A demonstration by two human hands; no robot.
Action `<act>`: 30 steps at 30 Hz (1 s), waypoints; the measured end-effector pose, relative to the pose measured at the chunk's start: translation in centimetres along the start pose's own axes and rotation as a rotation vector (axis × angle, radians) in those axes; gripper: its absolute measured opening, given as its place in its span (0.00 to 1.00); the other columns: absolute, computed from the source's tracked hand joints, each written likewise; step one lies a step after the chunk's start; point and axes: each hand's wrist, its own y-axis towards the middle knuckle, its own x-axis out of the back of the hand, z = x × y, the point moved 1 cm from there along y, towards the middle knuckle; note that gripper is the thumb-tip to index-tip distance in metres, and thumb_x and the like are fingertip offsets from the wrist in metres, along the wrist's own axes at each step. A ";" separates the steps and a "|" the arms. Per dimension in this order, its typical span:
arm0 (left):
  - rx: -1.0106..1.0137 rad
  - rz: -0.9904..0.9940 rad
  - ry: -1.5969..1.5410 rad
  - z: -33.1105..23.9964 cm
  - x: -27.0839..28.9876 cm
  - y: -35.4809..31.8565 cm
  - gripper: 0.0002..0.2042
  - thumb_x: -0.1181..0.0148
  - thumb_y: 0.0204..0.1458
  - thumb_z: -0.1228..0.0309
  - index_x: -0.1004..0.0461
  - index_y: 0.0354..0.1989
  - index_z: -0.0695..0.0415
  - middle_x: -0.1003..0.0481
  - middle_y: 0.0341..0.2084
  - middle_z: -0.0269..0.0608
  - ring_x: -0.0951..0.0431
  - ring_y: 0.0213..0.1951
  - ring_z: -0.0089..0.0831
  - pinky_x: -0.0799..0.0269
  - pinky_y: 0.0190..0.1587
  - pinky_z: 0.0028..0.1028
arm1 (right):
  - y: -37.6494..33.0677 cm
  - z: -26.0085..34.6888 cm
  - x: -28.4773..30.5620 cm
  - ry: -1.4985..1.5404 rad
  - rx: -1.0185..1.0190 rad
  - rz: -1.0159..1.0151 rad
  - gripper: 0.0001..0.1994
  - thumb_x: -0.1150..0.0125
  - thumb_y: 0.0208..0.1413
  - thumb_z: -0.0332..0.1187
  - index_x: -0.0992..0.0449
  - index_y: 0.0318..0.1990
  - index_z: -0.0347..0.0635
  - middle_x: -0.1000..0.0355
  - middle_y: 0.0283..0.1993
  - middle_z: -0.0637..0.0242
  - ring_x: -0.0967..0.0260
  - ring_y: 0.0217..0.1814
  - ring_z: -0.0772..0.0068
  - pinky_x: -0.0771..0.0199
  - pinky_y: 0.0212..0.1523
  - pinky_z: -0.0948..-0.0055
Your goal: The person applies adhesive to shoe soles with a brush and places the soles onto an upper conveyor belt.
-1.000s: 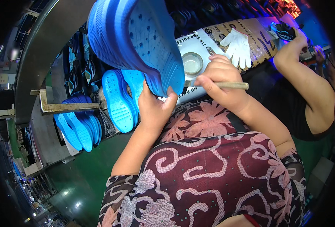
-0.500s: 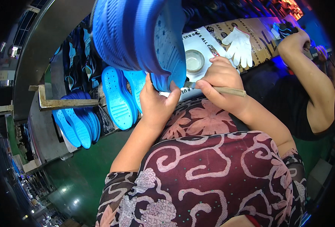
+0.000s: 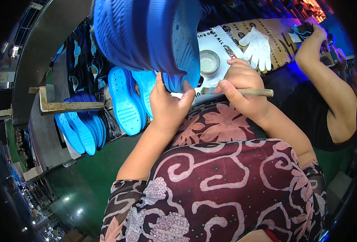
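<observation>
A stack of blue shoe soles (image 3: pixel 124 36) leans up in front of me. My left hand (image 3: pixel 168 103) grips its lower end, thumb on the near face and fingers partly hidden behind. In my right hand (image 3: pixel 245 86) is a brush (image 3: pixel 259 92) with a wooden handle, its bristles pointing left, a little apart from the soles' lower edge. Just beyond the brush stands a small round bowl (image 3: pixel 209 62) with pale contents. A red-and-white strip-like item (image 3: pixel 229 51) lies by my right fingertips; its kind is unclear.
A white glove (image 3: pixel 256 49) lies on printed cardboard (image 3: pixel 277 34). More blue soles stand at left, some by my left forearm (image 3: pixel 124 103), others under a wooden bracket (image 3: pixel 71 107). A metal post (image 3: pixel 33 52) rises at far left. At right, another person's arm (image 3: pixel 329 72) reaches over the table.
The brush has drawn back to the right, away from the soles' lower edge. The stack has shifted slightly in my left hand's grip.
</observation>
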 end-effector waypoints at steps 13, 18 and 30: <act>0.010 0.015 -0.011 0.1 -0.1 0.9 0.20 0.38 0.38 0.79 0.35 0.43 0.66 0.25 0.25 0.45 0.22 0.25 0.34 0.28 0.31 0.28 | 0.1 0.0 1.2 -0.092 -0.041 -0.138 0.11 0.43 0.53 0.32 0.23 0.21 0.42 0.31 0.19 0.67 0.35 0.25 0.63 0.36 0.45 0.64; 0.283 0.022 -0.336 -3.2 2.1 3.5 0.18 0.41 0.45 0.81 0.35 0.46 0.67 0.25 0.37 0.44 0.24 0.38 0.29 0.30 0.44 0.27 | -1.3 -0.6 3.2 -0.017 -0.122 -0.290 0.13 0.51 0.56 0.30 0.27 0.19 0.40 0.30 0.21 0.68 0.36 0.26 0.68 0.39 0.52 0.62; 0.588 1.226 -0.958 -14.7 -4.9 17.1 0.32 0.36 0.43 0.65 0.41 0.55 0.65 0.27 0.35 0.43 0.24 0.27 0.27 0.27 0.24 0.21 | -6.9 -3.8 5.7 0.056 -0.407 -0.634 0.12 0.44 0.55 0.30 0.25 0.19 0.42 0.31 0.19 0.63 0.34 0.24 0.61 0.38 0.31 0.65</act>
